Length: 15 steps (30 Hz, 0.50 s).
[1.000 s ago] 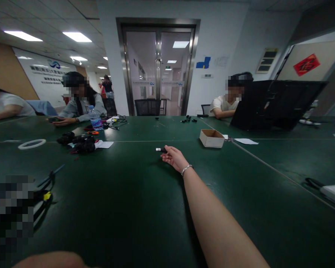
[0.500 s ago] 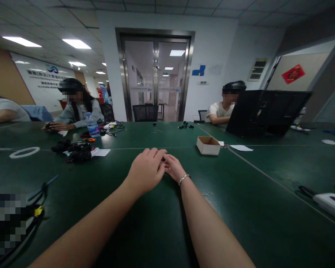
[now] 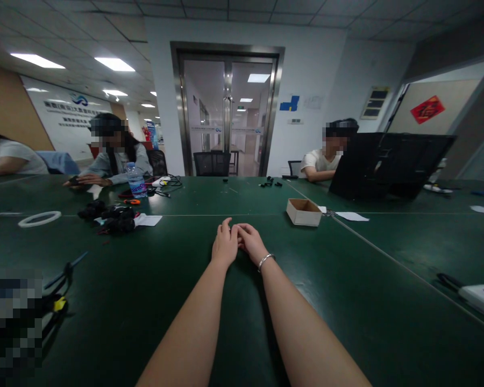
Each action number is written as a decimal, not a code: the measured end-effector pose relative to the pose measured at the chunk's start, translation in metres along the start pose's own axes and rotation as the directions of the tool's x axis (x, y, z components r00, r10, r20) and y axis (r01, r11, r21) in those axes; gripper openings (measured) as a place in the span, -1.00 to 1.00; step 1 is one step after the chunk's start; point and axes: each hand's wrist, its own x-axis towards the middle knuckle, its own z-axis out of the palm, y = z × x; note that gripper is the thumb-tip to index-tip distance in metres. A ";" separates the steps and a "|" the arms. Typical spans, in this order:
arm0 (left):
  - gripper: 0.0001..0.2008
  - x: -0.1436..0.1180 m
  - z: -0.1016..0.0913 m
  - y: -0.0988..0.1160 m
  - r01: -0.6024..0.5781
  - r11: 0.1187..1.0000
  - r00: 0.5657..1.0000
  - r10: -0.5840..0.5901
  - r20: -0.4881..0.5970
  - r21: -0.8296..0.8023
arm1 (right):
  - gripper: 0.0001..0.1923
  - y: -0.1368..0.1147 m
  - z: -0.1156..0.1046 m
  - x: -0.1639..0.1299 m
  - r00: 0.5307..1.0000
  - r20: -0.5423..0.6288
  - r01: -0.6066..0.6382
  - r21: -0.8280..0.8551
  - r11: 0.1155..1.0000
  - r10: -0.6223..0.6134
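Note:
My left hand and my right hand meet over the middle of the green table. Their fingertips come together, pinched around something too small and too hidden to name. On my right wrist sits a silver bracelet. The left fingers are bent, with the index finger raised a little above the rest. Ahead and to the right of my hands stands a small open cardboard box.
Black gear and a white ring lie at left, near a water bottle. Small black pieces lie at the far edge. A black monitor stands at right. Several people sit around the table.
My left hand has turned, and its forearm has swung in to the right, nearer my right arm. A small dark thing seen between the fingers before is now hidden. My right hand stays put.

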 end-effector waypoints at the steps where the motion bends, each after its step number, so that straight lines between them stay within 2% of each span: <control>1: -0.54 0.001 0.000 -0.002 -0.007 1.000 1.000 0.007 -0.011 -0.013 | -0.81 -0.001 0.000 0.000 1.000 0.010 -0.007 0.013 1.000 0.007; 4: -0.56 0.007 -0.003 -0.009 -0.013 0.999 0.999 0.012 -0.051 -0.030 | -0.82 -0.002 -0.001 -0.001 0.999 0.019 -0.035 0.044 0.998 0.034; 9: -0.72 0.015 -0.007 -0.019 -0.052 0.998 0.996 0.049 -0.079 -0.037 | -0.87 -0.004 -0.002 -0.002 0.999 0.017 -0.043 0.007 0.999 0.043; 15: -0.80 0.022 -0.003 -0.029 -0.112 0.984 0.988 0.096 -0.119 -0.136 | -0.83 -0.003 -0.002 -0.003 0.999 0.018 -0.038 0.003 0.999 0.038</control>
